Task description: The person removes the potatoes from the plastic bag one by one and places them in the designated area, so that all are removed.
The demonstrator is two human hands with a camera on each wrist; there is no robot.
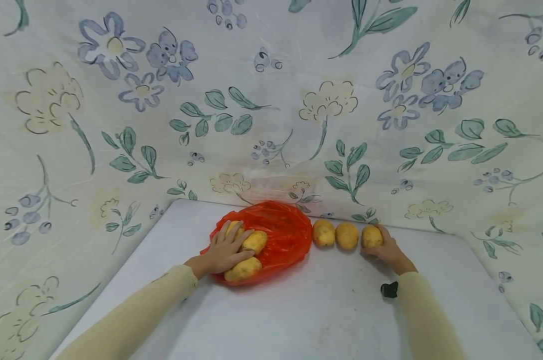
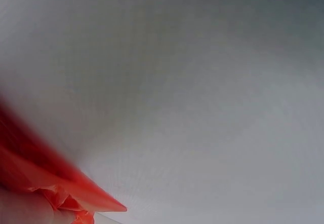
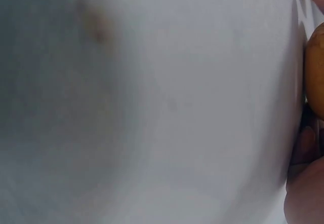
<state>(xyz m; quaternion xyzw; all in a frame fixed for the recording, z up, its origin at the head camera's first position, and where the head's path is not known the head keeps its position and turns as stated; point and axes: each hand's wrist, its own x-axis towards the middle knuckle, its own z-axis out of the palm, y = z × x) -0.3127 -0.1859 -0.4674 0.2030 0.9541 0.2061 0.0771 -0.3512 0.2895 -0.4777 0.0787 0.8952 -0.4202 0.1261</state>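
Head view: my left grip [image 1: 224, 251] lies spread-fingered over three potatoes [image 1: 255, 241], clasping none; whether they are in or on the red bag [image 1: 289, 230], I cannot tell.
Right grip [image 1: 387, 250]: my thumb and fingers close round the end potato [image 1: 371, 236].
Left wrist view: a pointed fold of the bag, close up, which the head view hides.
Right wrist view: a low look at potato and fingers, cut off by the right edge.
Worktop [image 1: 307, 310]: white, faintly smudged and specked.
Floral cloth [image 1: 276, 125]: hangs behind and to both sides.
Row: two potatoes [image 1: 324, 233] sit between bag and right grip.
Cover: my left fingers hide part of the bagged group.
Cuff: a black object [image 1: 389, 290] beside my cream sleeve [image 1: 426, 315].
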